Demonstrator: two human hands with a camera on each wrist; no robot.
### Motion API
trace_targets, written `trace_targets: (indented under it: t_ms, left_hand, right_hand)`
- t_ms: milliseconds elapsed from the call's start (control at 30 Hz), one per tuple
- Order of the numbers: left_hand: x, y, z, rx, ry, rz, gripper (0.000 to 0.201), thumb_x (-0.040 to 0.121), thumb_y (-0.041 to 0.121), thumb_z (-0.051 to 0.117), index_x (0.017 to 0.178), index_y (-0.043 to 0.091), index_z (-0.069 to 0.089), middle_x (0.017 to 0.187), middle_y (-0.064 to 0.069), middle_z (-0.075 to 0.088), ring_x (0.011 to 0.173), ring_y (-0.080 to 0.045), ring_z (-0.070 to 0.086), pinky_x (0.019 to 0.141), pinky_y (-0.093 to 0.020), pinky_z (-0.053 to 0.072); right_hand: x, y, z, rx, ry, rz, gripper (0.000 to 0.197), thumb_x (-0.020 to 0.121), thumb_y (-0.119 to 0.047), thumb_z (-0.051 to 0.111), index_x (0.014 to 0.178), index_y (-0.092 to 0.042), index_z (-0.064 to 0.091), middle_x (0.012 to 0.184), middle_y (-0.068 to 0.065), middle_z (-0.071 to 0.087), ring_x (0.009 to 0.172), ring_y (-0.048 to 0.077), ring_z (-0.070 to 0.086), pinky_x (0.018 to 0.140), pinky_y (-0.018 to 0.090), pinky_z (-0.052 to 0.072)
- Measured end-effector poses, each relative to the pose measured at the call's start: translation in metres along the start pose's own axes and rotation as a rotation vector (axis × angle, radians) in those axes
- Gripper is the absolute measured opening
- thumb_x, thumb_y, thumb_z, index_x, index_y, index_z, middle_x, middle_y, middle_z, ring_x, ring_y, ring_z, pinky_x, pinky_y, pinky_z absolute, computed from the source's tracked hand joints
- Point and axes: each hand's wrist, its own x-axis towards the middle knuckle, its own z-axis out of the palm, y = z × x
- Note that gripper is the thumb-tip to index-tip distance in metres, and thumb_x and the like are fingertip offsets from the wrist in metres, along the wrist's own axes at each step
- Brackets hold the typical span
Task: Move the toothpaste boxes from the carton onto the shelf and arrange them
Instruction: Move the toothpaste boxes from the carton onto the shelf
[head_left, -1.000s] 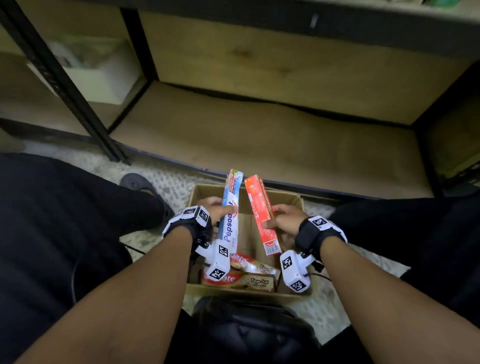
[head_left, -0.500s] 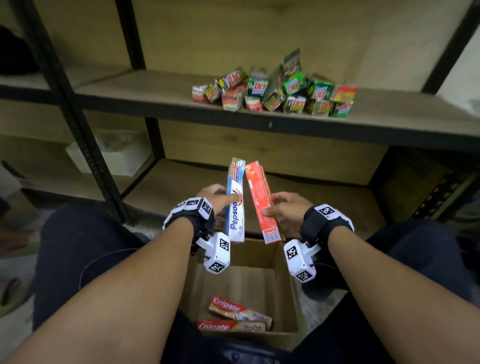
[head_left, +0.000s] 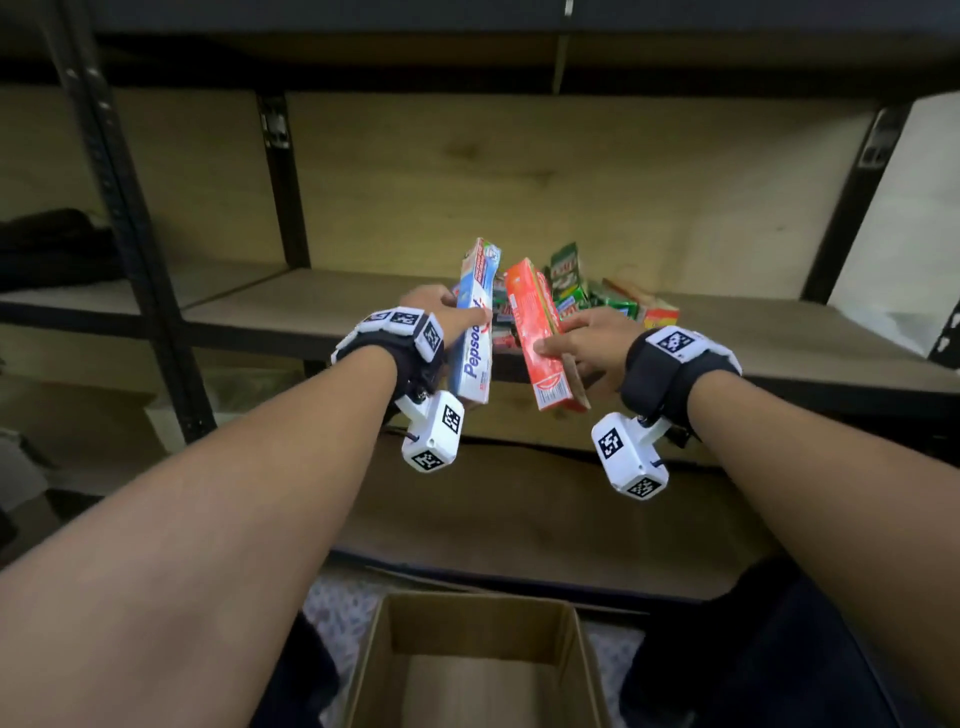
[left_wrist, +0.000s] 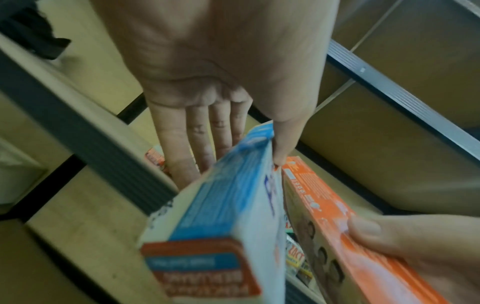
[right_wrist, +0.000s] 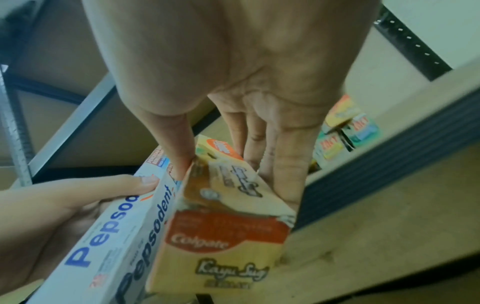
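Before the shelf (head_left: 322, 317), both forearms raised. Left hand (head_left: 434, 306): grasps white-and-blue Pepsodent box (head_left: 475, 332), thumb on its printed face, fingers behind it; box upright, tilted slightly, its far end over the shelf edge. Right hand (head_left: 592, 338): grasps red Colgate box (head_left: 537, 338), thumb on one side, fingers on the other; lettering on its end reads "Kayu Sug…", the rest blurred. The two boxes stand just beside each other, not clearly touching. Pile (head_left: 597, 299) of small green and red packets on the shelf behind them, largely hidden by boxes and hands; labels unreadable. Carton (head_left: 384, 654) at bottom edge, open, cut off by the frame; its floor hidden. Wrist views blurred.
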Motion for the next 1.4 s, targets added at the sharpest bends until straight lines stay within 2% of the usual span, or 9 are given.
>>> trace_targets:
  t_ms: [100,200,333,400,533,833,1067,1267,1400]
  left_hand:
    - [0.027,0.019,-0.010,0.148,0.023,0.032,0.030,0.081,0.050,0.069,0.084,0.021,0.061,0.079,0.004,0.067,0.066,-0.014,0.064,0.058,-0.026,0.050]
    - [0.052,0.032,-0.016,0.316,0.018,0.059,0.032,0.086,0.050,0.063,0.078,0.020,0.058,0.073,0.004,0.061,0.060,-0.011,0.054,0.050,-0.025,0.036]
    - [0.088,0.035,-0.015,0.478,-0.017,0.064,0.041,0.082,0.050,0.063,0.112,0.022,0.062,0.103,-0.001,0.069,0.084,-0.022,0.066,0.073,-0.030,0.054]
    - [0.103,0.034,-0.012,0.514,-0.034,0.074,0.043,0.083,0.049,0.062,0.117,0.024,0.063,0.110,-0.001,0.068,0.090,-0.024,0.067,0.083,-0.036,0.057]
    - [0.130,0.030,-0.003,0.581,-0.051,0.117,0.041,0.086,0.050,0.058,0.116,0.023,0.065,0.114,-0.002,0.066,0.093,-0.026,0.064,0.084,-0.035,0.055]
    - [0.173,0.037,0.022,0.669,-0.071,0.156,0.045,0.094,0.052,0.051,0.122,0.019,0.064,0.121,-0.007,0.065,0.103,-0.029,0.062,0.081,-0.028,0.047]
    - [0.186,0.032,0.031,0.699,-0.083,0.145,0.043,0.091,0.051,0.053,0.116,0.018,0.066,0.112,-0.009,0.067,0.097,-0.029,0.063,0.085,-0.034,0.054]
    - [0.169,0.035,0.021,0.740,-0.123,0.147,0.044,0.091,0.049,0.053,0.120,0.019,0.064,0.115,-0.007,0.066,0.098,-0.027,0.062,0.084,-0.032,0.053]
    - [0.147,0.036,0.010,0.729,-0.123,0.176,0.043,0.091,0.046,0.054,0.123,0.020,0.064,0.120,-0.004,0.064,0.103,-0.026,0.061,0.086,-0.031,0.052]
  right_hand:
    - [0.024,-0.022,-0.014,-0.010,0.048,-0.019,0.038,0.075,-0.037,0.081,0.097,-0.010,0.066,0.096,0.009,0.075,0.091,0.031,0.072,0.086,0.052,0.057]
    - [0.048,-0.039,-0.030,-0.065,0.106,-0.053,0.039,0.084,-0.031,0.076,0.115,-0.019,0.056,0.114,0.005,0.068,0.093,0.021,0.067,0.083,0.035,0.055]
    - [0.080,-0.052,-0.039,-0.243,0.139,-0.089,0.065,0.088,-0.037,0.071,0.145,-0.019,0.046,0.139,0.004,0.054,0.107,0.019,0.058,0.079,0.022,0.042]
    - [0.094,-0.055,-0.039,-0.302,0.130,-0.085,0.059,0.089,-0.037,0.068,0.142,-0.018,0.050,0.135,0.005,0.057,0.096,0.019,0.059,0.068,0.022,0.047]
    - [0.124,-0.059,-0.035,-0.488,0.151,-0.079,0.046,0.087,-0.048,0.063,0.123,-0.020,0.065,0.124,0.007,0.065,0.104,0.027,0.064,0.091,0.038,0.054]
    - [0.183,-0.057,-0.011,-0.629,0.178,-0.084,0.049,0.083,-0.059,0.056,0.108,-0.019,0.068,0.103,0.006,0.069,0.084,0.024,0.063,0.078,0.032,0.055]
    - [0.194,-0.051,-0.006,-0.650,0.189,-0.106,0.050,0.093,-0.060,0.041,0.105,-0.019,0.066,0.101,0.007,0.067,0.086,0.026,0.062,0.072,0.029,0.053]
    - [0.174,-0.058,-0.004,-0.706,0.135,-0.098,0.058,0.101,-0.054,0.028,0.128,-0.014,0.060,0.126,0.011,0.062,0.108,0.030,0.059,0.096,0.033,0.047]
    - [0.151,-0.062,-0.010,-0.722,0.140,-0.119,0.051,0.102,-0.047,0.034,0.124,-0.012,0.063,0.127,0.011,0.063,0.105,0.028,0.062,0.092,0.034,0.053]
